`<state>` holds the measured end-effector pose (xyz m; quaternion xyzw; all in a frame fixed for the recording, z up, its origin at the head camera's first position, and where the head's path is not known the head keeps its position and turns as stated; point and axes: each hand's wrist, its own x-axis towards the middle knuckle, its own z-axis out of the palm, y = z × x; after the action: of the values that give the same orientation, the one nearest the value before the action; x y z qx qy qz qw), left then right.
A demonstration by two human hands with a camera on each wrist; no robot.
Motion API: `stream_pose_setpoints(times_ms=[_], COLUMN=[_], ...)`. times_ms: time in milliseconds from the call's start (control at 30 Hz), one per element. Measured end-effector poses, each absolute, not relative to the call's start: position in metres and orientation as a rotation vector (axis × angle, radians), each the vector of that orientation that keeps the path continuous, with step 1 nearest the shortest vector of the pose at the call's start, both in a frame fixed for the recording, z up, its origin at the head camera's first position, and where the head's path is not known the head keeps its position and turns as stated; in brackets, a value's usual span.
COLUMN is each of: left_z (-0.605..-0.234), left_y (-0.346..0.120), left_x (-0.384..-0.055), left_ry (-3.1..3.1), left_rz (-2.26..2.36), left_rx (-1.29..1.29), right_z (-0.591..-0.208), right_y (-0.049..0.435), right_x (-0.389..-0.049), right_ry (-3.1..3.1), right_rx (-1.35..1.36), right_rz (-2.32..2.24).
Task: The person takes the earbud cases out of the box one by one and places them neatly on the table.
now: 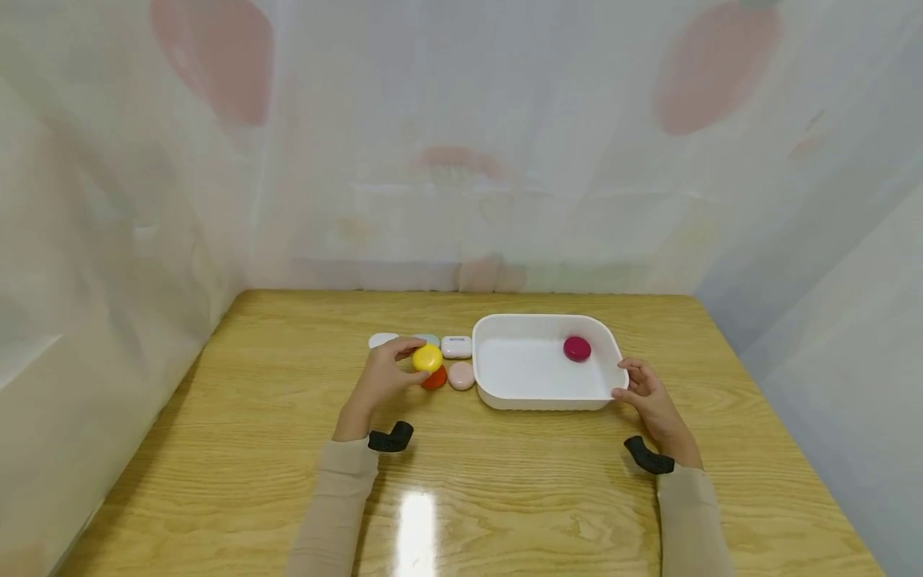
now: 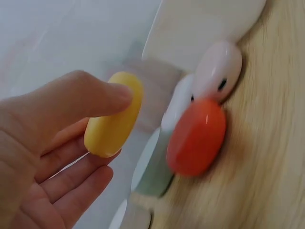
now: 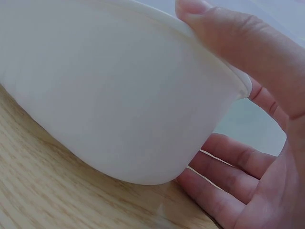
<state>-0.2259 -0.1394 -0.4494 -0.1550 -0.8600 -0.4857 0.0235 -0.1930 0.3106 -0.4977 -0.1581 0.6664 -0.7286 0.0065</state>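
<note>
My left hand (image 1: 382, 375) pinches a smooth yellow rounded case (image 1: 428, 358) between thumb and fingers, raised off the table. In the left wrist view, the thumb presses on one face of the yellow case (image 2: 114, 126). Just below it lies a red-orange rounded case (image 1: 434, 378). My right hand (image 1: 652, 405) holds the right end of a white plastic bin (image 1: 548, 403). In the right wrist view, the thumb lies over the rim of the bin (image 3: 109, 100) with fingers around the outside. Inside the bin, toward its right end, sits a dark crimson rounded case (image 1: 577, 349).
Between left hand and bin lie a pale pink round case (image 1: 461, 376) and a white case with a small label (image 1: 457, 347). Farther left are a pale green case (image 1: 427, 339) and a white one (image 1: 382, 340), partly hidden. Curtains enclose the wooden table (image 1: 505, 497).
</note>
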Motion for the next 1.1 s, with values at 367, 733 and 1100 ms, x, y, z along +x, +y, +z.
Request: stream_pose_setpoints(times_ms=[367, 733, 1100], left_z=[-0.458, -0.467, -0.47], left_y=[-0.165, -0.176, -0.178], left_x=[-0.228, -0.23, -0.229], left_ry=[-2.725, -2.876, -2.891], left_rz=[-1.502, -1.349, -1.291], left_rx=[-0.43, -0.375, -0.418], right_z=[-0.498, -0.499, -0.499], right_y=[0.311, 0.312, 0.312], right_x=[-0.194, -0.194, -0.194], right_ry=[2.11, 2.167, 2.146], right_rx=[-0.467, -0.372, -0.388], right_rz=[-2.264, -2.207, -2.222])
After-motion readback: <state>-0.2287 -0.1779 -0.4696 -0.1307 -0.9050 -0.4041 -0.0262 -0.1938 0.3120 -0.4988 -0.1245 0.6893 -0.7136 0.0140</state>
